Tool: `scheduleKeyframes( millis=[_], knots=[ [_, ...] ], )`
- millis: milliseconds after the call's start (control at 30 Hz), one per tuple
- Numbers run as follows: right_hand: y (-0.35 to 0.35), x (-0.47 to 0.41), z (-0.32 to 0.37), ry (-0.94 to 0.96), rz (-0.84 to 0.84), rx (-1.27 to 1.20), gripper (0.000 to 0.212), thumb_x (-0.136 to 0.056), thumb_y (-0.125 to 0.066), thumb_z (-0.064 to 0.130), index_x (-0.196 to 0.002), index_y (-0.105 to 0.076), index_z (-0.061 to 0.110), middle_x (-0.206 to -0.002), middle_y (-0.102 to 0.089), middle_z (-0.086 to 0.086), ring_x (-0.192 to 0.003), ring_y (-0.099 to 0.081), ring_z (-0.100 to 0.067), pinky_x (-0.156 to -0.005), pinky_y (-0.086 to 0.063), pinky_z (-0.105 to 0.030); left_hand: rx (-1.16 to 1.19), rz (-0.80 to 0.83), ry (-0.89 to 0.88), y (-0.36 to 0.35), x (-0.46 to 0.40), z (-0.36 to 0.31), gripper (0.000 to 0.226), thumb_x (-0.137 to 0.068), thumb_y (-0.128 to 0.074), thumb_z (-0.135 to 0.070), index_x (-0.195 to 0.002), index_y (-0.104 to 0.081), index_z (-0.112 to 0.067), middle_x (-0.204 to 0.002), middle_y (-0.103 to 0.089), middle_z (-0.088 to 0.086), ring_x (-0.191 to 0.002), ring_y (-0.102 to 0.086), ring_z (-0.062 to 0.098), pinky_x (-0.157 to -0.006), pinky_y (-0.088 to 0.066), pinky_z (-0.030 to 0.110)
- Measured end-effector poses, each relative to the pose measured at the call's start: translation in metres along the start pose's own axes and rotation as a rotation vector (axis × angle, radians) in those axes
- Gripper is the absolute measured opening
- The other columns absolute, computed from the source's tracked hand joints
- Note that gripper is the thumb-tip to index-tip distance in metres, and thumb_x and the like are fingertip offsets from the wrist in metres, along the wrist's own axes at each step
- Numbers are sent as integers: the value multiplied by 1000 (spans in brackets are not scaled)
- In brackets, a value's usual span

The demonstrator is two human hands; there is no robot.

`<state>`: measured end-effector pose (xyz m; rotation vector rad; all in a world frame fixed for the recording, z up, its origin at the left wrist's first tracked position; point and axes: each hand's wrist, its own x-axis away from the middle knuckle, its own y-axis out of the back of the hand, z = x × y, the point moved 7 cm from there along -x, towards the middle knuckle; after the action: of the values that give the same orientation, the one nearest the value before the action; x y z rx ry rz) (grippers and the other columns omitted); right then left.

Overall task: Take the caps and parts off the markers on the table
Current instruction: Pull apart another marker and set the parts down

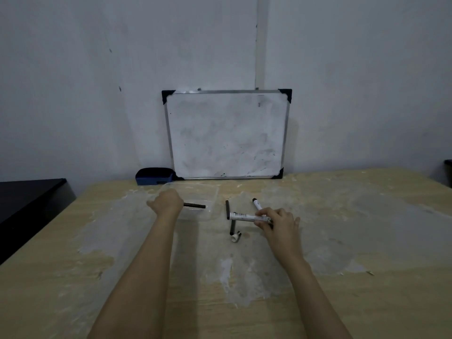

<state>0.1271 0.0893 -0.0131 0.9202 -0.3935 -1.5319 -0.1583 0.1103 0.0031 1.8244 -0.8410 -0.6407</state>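
My left hand [166, 201] is closed around a thin black rod-like marker part [195, 205], held over a clear plastic tray [212, 192]. My right hand [278, 222] grips a white marker body [247, 217] that lies level and points left. On the table behind it lies another white marker [256, 204] with a black tip. A black stick part [227, 208] lies upright in view beside the tray, another black piece [232, 227] lies below the held marker, and a small white end piece [235, 237] sits next to it.
A smudged whiteboard [227, 135] leans against the wall at the back of the wooden table [342, 241]. A blue eraser holder [154, 176] sits to its left. A dark cabinet [27, 199] stands off the table's left edge.
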Motion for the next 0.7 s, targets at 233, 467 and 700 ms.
scheduleKeyframes(
  millis=[233, 467, 700],
  knots=[
    [6, -1, -4, -41, -92, 62, 23, -85, -61, 26, -107, -64, 20, -109, -58, -12, -111, -45, -33, -114, -10, -56, 77, -338, -204, 16, 28, -23, 36, -94, -45, -28, -111, -53, 3, -115, -59, 24, -109, -52, 36, -90, -39, 43],
    [3, 6, -16, -105, -209, 125, 21, -81, -65, 17, -103, -66, 17, -107, -60, -16, -109, -47, -37, -112, -11, -58, 49, -90, -374, -33, 95, -86, 25, -95, -41, -19, -107, -53, -1, -109, -64, 18, -100, -61, 34, -79, -50, 39],
    [0, 5, -28, -136, -253, 99, 20, -81, -65, 16, -101, -67, 15, -105, -60, -18, -107, -48, -39, -111, -13, -59, -158, 74, -289, -62, 84, -97, 31, -94, -49, -31, -112, -59, -8, -117, -63, 9, -106, -62, 24, -80, -50, 29]
  ],
)
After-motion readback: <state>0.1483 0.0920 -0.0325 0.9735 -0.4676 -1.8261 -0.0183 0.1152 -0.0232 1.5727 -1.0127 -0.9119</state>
